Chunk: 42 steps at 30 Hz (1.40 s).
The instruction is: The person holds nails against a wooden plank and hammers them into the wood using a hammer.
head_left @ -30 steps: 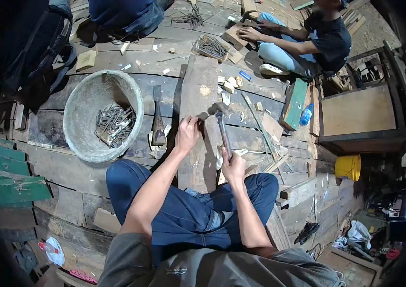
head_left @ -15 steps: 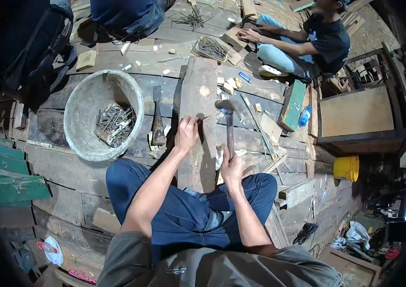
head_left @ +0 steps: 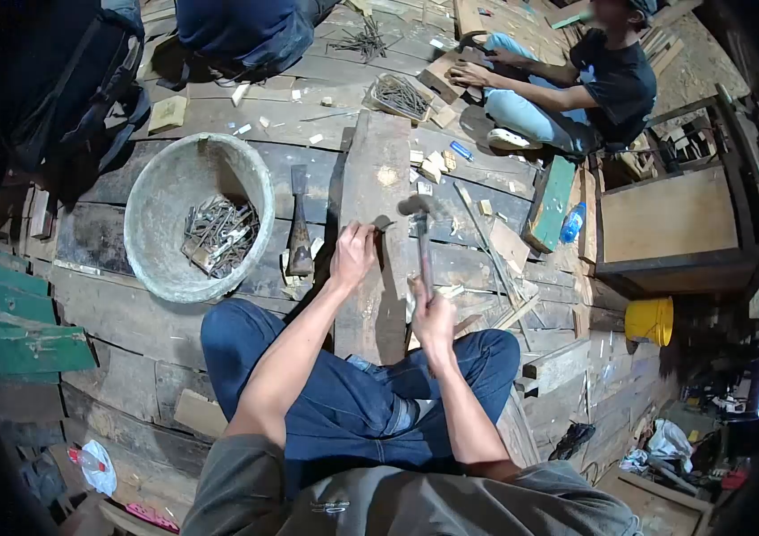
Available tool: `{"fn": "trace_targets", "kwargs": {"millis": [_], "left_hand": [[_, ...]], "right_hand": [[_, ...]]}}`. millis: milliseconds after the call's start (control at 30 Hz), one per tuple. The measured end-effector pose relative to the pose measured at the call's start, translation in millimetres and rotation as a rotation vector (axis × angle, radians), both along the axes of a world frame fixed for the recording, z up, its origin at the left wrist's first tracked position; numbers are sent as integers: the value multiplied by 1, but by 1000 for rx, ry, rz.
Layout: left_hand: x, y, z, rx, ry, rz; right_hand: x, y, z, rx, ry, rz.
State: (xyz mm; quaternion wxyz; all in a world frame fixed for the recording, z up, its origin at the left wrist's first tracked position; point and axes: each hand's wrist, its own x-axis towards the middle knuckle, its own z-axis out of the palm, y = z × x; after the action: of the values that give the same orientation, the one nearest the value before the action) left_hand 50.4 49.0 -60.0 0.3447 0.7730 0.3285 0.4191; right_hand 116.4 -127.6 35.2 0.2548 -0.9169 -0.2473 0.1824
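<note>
A thick wooden beam lies lengthwise in front of me, its near end at my crossed legs. My left hand rests on the beam, fingers pinched on a thin dark nail that pokes out to the right. My right hand is wrapped round the handle of a hammer. The hammer's head is up beside the beam's right edge, apart from the nail. Left of the beam lies a chisel-like tool with a wide flat blade.
A grey bucket holding many nails stands to the left. Beyond the beam is a tray of nails. Wood scraps and a green block lie to the right. Another person sits at upper right, hands on a wood block.
The hammer head has shifted slightly and looks sharper than before, when it was blurred. My left hand keeps its pinch on the beam. The whole view has moved a little.
</note>
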Motion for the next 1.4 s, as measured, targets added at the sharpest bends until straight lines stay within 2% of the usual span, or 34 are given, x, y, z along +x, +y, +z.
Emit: {"fn": "trace_targets", "kwargs": {"millis": [67, 133, 200, 233, 333, 367, 467, 533, 600, 700, 833, 933, 967, 1200, 1333, 1400], "left_hand": [[1, -3, -1, 12, -8, 25], [1, -3, -5, 8, 14, 13], [2, 0, -8, 15, 32, 4], [2, 1, -11, 1, 54, -1], [0, 1, -15, 93, 83, 8], [-1, -2, -15, 32, 106, -8], [1, 0, -23, 77, 93, 2], [-2, -2, -8, 13, 108, -29], [-2, -2, -6, 75, 73, 10], [-2, -1, -5, 75, 88, -10], [-2, -1, -4, 48, 32, -6], [-4, -2, 4, 75, 101, -4], [-6, -5, 7, 73, 91, 8], [-3, -4, 3, 17, 49, -2], [-2, -8, 2, 3, 3, 3], [-2, -7, 2, 37, -12, 17]], "right_hand": [[-3, 3, 21, 179, -33, 25], [-2, 1, 4, 74, -62, 4], [-5, -2, -2, 87, -130, 115], [0, -2, -2, -172, 6, 114], [-7, -8, 4, -40, -69, 186], [-9, -10, 4, -1, -56, 177], [-10, -11, 10, 157, -23, 162], [-10, -4, 35, 8, -5, 69], [-5, -4, 39, 26, -60, 63], [-3, -5, 31, 189, -114, 23], [3, -11, 14, 110, -211, 66], [5, -17, 7, 82, -179, 86], [3, -18, 7, 112, -269, 129], [-8, -16, 24, 25, 7, 13], [-3, -25, 11, -104, -35, 79], [-6, -24, 13, -48, -26, 70]]}}
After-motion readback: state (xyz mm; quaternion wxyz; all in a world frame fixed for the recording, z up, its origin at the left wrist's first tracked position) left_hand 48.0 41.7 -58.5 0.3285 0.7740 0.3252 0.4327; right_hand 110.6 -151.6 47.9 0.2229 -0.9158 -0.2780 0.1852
